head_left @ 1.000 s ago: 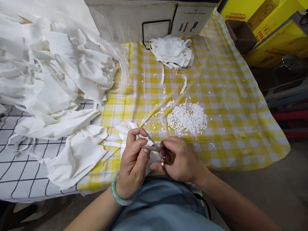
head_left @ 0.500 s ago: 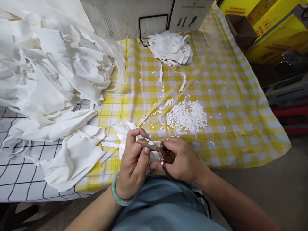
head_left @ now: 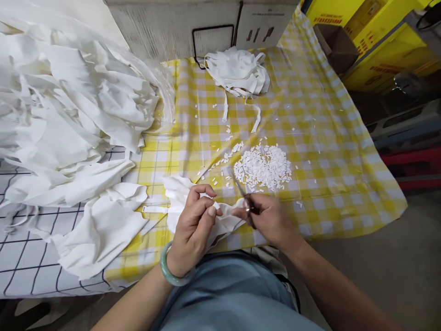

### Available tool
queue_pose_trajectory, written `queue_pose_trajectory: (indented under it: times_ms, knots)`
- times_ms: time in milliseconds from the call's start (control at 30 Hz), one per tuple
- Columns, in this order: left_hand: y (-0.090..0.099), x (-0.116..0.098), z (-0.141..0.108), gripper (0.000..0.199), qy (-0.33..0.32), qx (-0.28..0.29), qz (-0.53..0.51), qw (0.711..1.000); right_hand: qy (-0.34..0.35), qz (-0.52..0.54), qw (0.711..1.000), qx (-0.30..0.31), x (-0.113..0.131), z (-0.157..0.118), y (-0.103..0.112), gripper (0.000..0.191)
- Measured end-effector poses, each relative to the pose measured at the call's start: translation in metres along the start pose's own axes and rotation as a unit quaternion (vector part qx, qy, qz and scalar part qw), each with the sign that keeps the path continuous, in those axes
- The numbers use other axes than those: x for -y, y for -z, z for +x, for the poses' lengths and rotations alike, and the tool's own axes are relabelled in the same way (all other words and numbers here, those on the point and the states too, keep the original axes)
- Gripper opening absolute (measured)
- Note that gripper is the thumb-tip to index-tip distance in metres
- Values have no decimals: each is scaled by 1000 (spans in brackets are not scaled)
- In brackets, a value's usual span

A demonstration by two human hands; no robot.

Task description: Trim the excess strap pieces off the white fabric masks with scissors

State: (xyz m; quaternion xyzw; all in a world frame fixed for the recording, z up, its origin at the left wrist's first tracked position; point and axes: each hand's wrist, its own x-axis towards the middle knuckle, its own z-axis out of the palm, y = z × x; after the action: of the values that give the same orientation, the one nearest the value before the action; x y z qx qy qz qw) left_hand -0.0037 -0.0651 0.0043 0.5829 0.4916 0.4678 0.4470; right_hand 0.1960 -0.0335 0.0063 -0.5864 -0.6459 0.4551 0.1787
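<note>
My left hand (head_left: 196,230), with a green bangle (head_left: 172,271) at the wrist, pinches part of a white cloth piece (head_left: 177,197) between thumb and fingers. My right hand (head_left: 270,218) is wrapped round the handles of the scissors (head_left: 247,202), whose blurred blades point up and left toward a heap of small white bits (head_left: 263,166). The cloth lies beneath and between both hands at the table's near edge. A strap with a small clip (head_left: 155,209) sticks out from its left side.
Many white cloth pieces (head_left: 86,101) cover the left side, partly in clear plastic. A smaller white bundle (head_left: 237,71) lies before a large box (head_left: 165,30). The checked tablecloth (head_left: 330,184) spreads right.
The scissors have moved away from my left fingers, to the right, and their blades now point up instead of across. My left hand keeps its pinch. The whole view has shifted slightly.
</note>
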Motion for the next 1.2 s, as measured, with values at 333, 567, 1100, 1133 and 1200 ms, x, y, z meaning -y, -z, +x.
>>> queue_pose_trajectory:
  times_ms: [333,567,1100,1133,1200]
  knots:
    - [82,11,-70,25,32,-118,220,968,250,-66,965,27,17,-3,-65,42]
    - [73,-30,-31,20,1,-59,81,995,173,181,959,135,85,24,-63,21]
    - [61,-87,251,23,-101,-96,148,979,149,-8,952,-266,150,258,177,31]
    - [65,-70,221,21,-89,-85,153,981,148,-15,954,-262,132,253,164,33]
    - [68,-40,150,18,-82,-53,155,983,167,-27,954,-246,99,235,126,35]
